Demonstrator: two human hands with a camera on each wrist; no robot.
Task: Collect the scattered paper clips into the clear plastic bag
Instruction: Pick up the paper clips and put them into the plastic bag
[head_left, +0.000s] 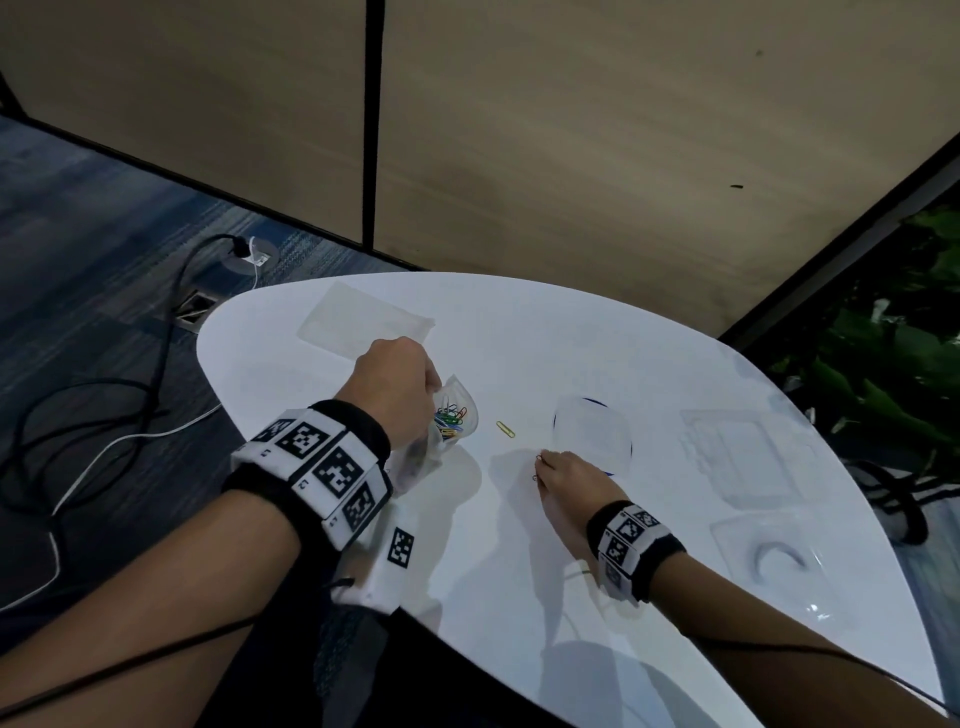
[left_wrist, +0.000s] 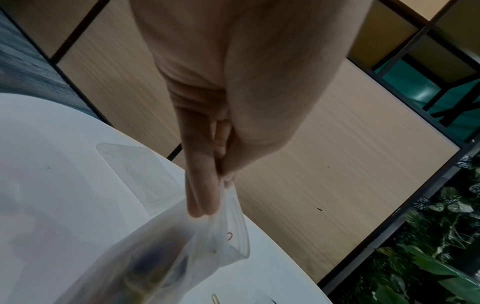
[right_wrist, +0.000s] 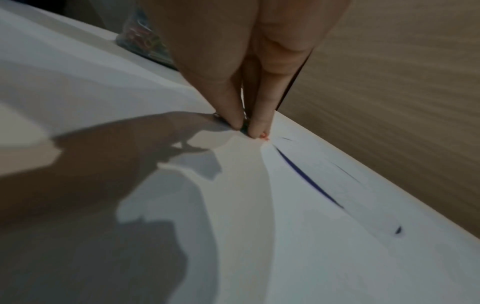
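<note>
My left hand (head_left: 431, 384) holds a clear plastic bag (head_left: 454, 415) just above the white table (head_left: 519, 597). Thumb and fingers (left_wrist: 201, 201) pinch the bag's (left_wrist: 179, 253) open rim, and several coloured paper clips lie inside. One yellow paper clip (head_left: 505, 429) lies loose on the table, right of the bag. My right hand (head_left: 540, 467) is down on the table, right of the bag. Its thumb and fingertips (right_wrist: 235, 121) pinch small paper clips against the surface. A red clip (right_wrist: 264, 138) peeks out beside them.
A flat clear plastic lid (head_left: 363, 322) lies at the far side of the table. A clear round piece with a blue rim (head_left: 592, 436) lies just past my right hand. Clear trays (head_left: 743, 452) lie to the right. Cables cross the floor (head_left: 104, 415) on the left.
</note>
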